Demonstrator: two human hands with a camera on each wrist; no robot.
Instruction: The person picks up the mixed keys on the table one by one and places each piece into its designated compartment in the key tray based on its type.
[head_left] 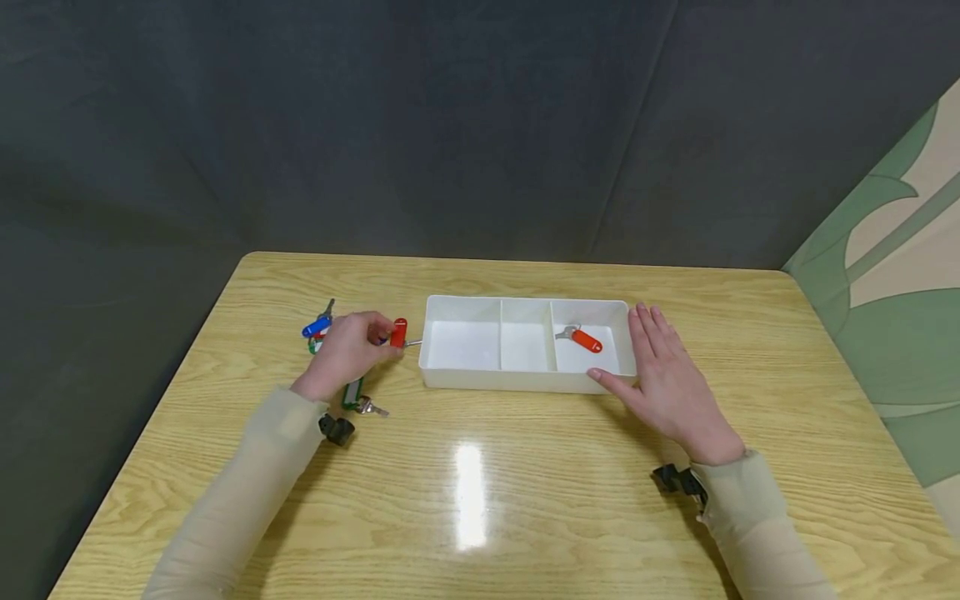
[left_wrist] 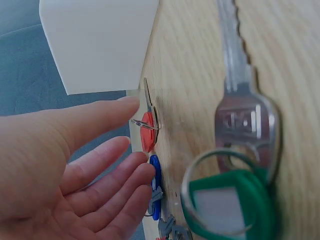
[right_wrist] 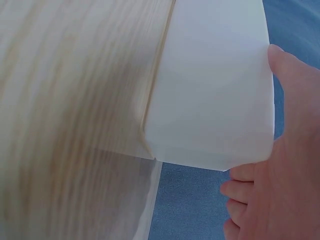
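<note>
Beside the left end of the white, three-compartment tray [head_left: 517, 381], a silvery key [head_left: 413, 342] with a bright red oblong tag [head_left: 399, 333] is seen. The left hand [head_left: 349, 350] is held near it, thumb and fingers apart; the right hand [head_left: 671, 385], fingers straight, is laid against the tray.

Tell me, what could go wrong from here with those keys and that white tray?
The left hand might nudge the loose red-tagged key against the white tray, since its tip points at the tray's nearby end.

Reaching there, that hand could brush the blue-tagged key or green-tagged key, both close by.

The right hand lies against the tray's other end, so a firm push might slide it into the loose key.
</note>
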